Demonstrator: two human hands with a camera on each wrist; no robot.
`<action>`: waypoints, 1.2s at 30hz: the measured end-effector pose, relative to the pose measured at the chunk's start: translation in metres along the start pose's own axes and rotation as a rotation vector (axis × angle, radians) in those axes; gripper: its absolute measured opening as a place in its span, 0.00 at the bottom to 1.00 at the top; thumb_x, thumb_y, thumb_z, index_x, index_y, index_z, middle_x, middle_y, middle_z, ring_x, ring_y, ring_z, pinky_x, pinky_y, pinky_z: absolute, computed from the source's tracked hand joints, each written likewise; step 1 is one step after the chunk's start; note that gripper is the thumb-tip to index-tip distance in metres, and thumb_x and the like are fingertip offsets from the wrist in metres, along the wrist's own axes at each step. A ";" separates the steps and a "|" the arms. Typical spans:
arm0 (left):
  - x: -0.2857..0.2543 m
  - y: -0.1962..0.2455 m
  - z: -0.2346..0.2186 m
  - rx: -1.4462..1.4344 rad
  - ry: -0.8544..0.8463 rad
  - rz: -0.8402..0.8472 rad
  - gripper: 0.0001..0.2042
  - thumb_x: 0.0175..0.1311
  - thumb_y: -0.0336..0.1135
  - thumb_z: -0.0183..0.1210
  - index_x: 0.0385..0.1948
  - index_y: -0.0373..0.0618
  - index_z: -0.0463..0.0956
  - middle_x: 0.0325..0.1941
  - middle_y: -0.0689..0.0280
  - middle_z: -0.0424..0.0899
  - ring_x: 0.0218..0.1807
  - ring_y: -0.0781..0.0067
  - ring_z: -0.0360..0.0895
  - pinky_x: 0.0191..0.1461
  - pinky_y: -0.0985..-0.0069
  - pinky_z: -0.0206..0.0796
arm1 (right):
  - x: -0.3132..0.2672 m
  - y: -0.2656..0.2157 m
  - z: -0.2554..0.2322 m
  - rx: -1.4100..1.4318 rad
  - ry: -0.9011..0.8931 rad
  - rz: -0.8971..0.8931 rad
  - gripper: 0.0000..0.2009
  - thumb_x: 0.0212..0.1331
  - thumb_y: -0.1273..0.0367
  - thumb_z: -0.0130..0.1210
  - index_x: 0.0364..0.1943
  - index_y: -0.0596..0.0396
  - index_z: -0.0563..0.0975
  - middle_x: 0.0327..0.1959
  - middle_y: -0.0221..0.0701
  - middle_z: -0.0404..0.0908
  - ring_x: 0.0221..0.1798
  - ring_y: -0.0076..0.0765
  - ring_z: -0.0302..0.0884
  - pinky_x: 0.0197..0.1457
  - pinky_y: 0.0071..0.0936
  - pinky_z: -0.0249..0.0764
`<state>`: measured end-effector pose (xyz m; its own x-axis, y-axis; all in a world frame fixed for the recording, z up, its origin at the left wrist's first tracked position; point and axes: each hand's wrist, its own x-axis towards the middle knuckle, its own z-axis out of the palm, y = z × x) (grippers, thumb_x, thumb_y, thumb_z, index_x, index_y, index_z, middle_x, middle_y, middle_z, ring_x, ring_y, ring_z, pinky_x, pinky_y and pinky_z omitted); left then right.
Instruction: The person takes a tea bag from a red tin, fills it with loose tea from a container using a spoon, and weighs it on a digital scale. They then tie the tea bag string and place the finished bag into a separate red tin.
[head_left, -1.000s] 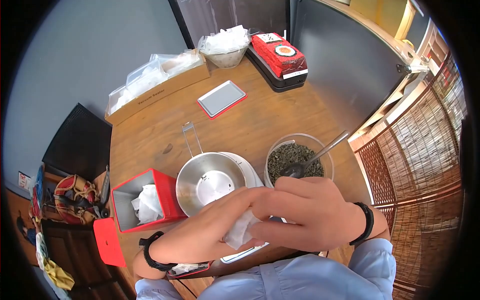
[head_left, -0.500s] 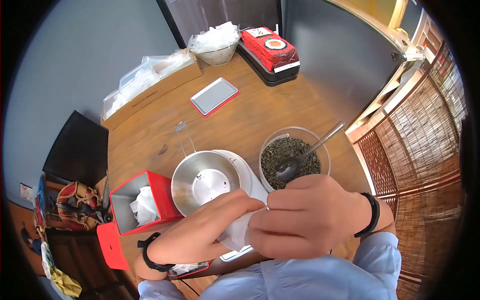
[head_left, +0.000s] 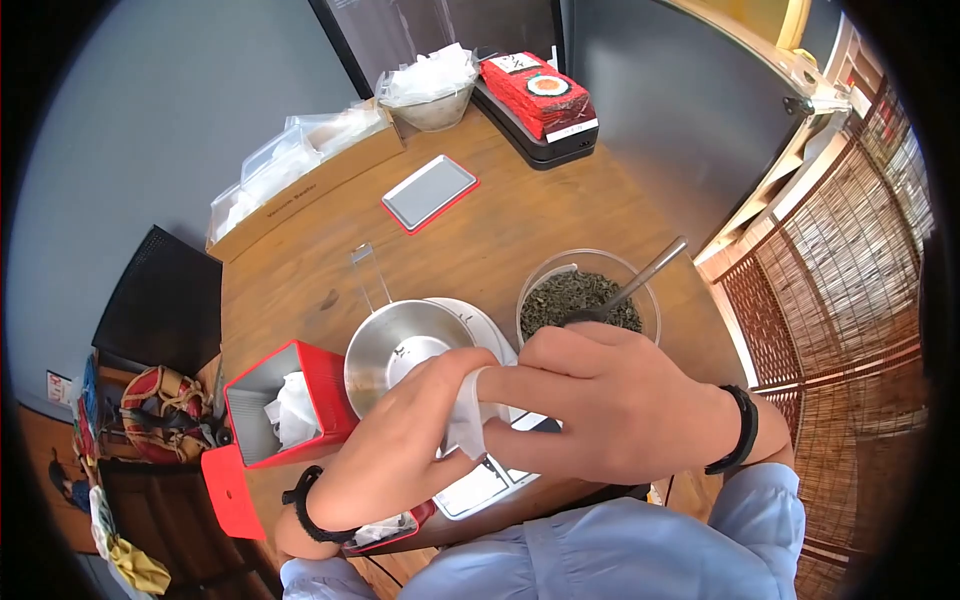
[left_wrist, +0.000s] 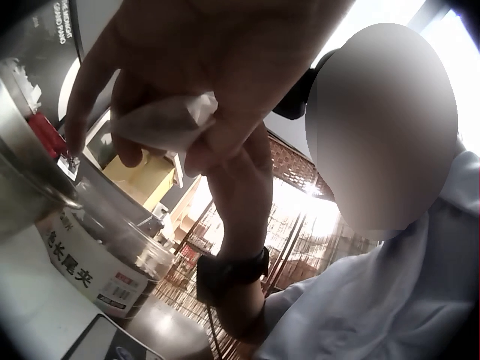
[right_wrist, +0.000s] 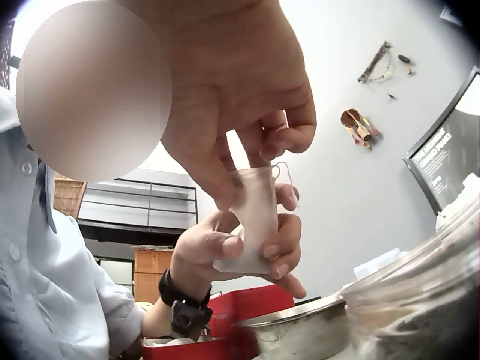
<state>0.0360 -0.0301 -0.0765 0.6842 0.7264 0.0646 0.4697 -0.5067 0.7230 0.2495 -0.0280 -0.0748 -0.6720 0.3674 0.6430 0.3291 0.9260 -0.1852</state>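
A small white translucent bag [head_left: 466, 418] is between the two hands, above the scale [head_left: 480, 488]. In the right wrist view the bag [right_wrist: 256, 217] hangs upright with a thin string loop at its top edge. My left hand [head_left: 405, 440] grips its lower part between thumb and fingers; in that view the left hand [right_wrist: 202, 251] is below the right. My right hand [head_left: 610, 405] pinches the bag's top edge, fingers bent. Behind the hands stand a steel pan [head_left: 370, 350] with a few dark bits inside and a clear tub of dark dried leaves [head_left: 570, 298] with a spoon [head_left: 650, 272].
At the left stands a red tin [head_left: 335, 400] holding white bags, its red lid [head_left: 228, 490] beside it. Farther back are a grey tray [head_left: 430, 193], a cardboard box [head_left: 310, 190] of bags, a bowl [head_left: 432, 112] of white bags and a red package [head_left: 535, 92] on a black device.
Both hands have stayed on the bag while shifting slightly; the right hand has moved up and its fingers have spread apart a little. More of the scale shows beneath them.
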 end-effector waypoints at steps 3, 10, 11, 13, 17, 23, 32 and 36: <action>0.001 -0.004 0.002 0.052 0.059 0.029 0.29 0.50 0.21 0.60 0.57 0.39 0.62 0.51 0.51 0.73 0.52 0.45 0.72 0.53 0.60 0.66 | 0.000 -0.001 0.001 -0.095 -0.014 0.004 0.09 0.42 0.68 0.57 0.29 0.54 0.75 0.32 0.28 0.70 0.37 0.29 0.69 0.32 0.25 0.67; 0.002 -0.012 -0.006 0.056 0.027 0.038 0.28 0.48 0.21 0.59 0.56 0.39 0.65 0.53 0.51 0.74 0.54 0.44 0.72 0.55 0.62 0.66 | -0.011 0.022 -0.010 0.041 0.048 0.057 0.11 0.46 0.66 0.59 0.35 0.55 0.78 0.34 0.29 0.74 0.35 0.33 0.71 0.35 0.28 0.67; 0.002 -0.013 -0.006 0.048 0.044 0.028 0.29 0.47 0.21 0.60 0.56 0.40 0.66 0.54 0.52 0.75 0.55 0.45 0.72 0.55 0.63 0.66 | -0.014 0.028 -0.016 0.056 0.082 0.099 0.11 0.47 0.66 0.59 0.35 0.55 0.78 0.35 0.30 0.75 0.36 0.36 0.72 0.37 0.30 0.68; 0.002 -0.013 -0.005 0.067 0.032 -0.024 0.28 0.49 0.23 0.61 0.57 0.40 0.67 0.55 0.52 0.76 0.55 0.45 0.72 0.56 0.62 0.66 | -0.020 0.037 -0.034 -0.141 -0.024 0.233 0.12 0.49 0.65 0.60 0.37 0.55 0.78 0.35 0.31 0.76 0.37 0.39 0.73 0.39 0.32 0.69; 0.004 -0.014 -0.003 0.170 0.011 -0.065 0.27 0.51 0.25 0.61 0.57 0.42 0.67 0.56 0.53 0.75 0.56 0.46 0.72 0.57 0.62 0.66 | -0.051 0.063 -0.044 -0.483 -0.201 0.426 0.15 0.52 0.62 0.60 0.42 0.53 0.76 0.36 0.34 0.78 0.42 0.44 0.75 0.44 0.38 0.69; 0.002 -0.015 -0.003 0.209 0.023 -0.063 0.28 0.51 0.26 0.62 0.58 0.44 0.66 0.57 0.53 0.74 0.57 0.48 0.71 0.59 0.62 0.65 | -0.061 0.063 -0.048 -0.226 -0.383 0.714 0.13 0.50 0.64 0.61 0.38 0.54 0.75 0.33 0.37 0.77 0.41 0.46 0.75 0.41 0.39 0.69; 0.007 -0.016 0.000 0.190 0.047 -0.070 0.27 0.50 0.25 0.62 0.56 0.44 0.66 0.54 0.54 0.75 0.56 0.47 0.71 0.57 0.62 0.65 | -0.060 0.062 -0.039 -0.244 -0.181 0.482 0.07 0.47 0.69 0.62 0.27 0.56 0.77 0.23 0.35 0.74 0.33 0.46 0.74 0.37 0.40 0.70; 0.007 -0.018 0.001 0.184 0.067 -0.069 0.27 0.49 0.25 0.62 0.55 0.44 0.66 0.51 0.55 0.75 0.54 0.47 0.71 0.55 0.63 0.65 | -0.065 0.061 -0.041 -0.079 -0.193 0.670 0.06 0.46 0.70 0.66 0.26 0.56 0.80 0.26 0.33 0.77 0.32 0.39 0.76 0.36 0.31 0.70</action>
<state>0.0328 -0.0166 -0.0892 0.6112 0.7884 0.0698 0.6120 -0.5266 0.5900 0.3401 0.0014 -0.0974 -0.4111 0.8723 0.2646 0.7559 0.4885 -0.4359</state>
